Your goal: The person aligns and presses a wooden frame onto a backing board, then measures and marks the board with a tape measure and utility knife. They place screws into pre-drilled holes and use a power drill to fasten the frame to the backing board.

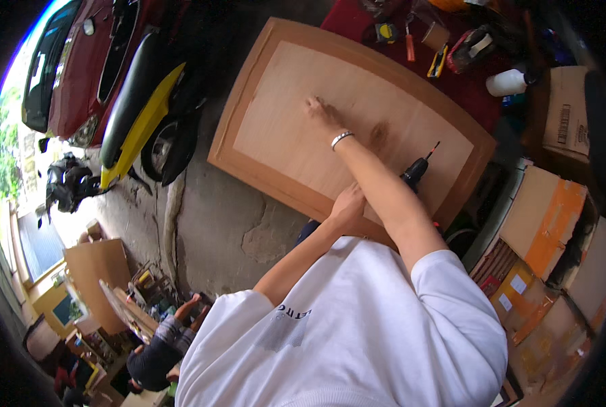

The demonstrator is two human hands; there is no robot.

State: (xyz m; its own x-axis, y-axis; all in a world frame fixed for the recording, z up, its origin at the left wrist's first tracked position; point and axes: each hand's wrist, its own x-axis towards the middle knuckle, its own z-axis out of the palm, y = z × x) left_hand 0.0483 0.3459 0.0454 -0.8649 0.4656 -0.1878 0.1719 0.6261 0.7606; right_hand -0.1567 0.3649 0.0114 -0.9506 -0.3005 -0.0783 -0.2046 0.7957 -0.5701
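Note:
A light wooden panel (282, 88) with a darker raised frame lies flat in front of me. My right hand (323, 115), with a band on its wrist, reaches across to the panel's left part. Its fingers are loosely bent and a little apart, low over the surface, with nothing visible in them. At the panel's near edge is my left hand (348, 205), its fingers partly hidden behind my right forearm. A black drill (415, 171) with a bit in its chuck is on the panel's right side, partly covered by that forearm. Between it and my right hand is a brown patch (379, 136).
Beyond the panel, a red-covered surface (384, 51) holds a screwdriver (410, 46), a tape measure (386, 32), a yellow cutter (438, 61) and a white bottle (506, 83). Cardboard boxes (540, 210) stack at right. Left are a yellow-black motorcycle (137, 122), a red car (79, 74) and another person (155, 359).

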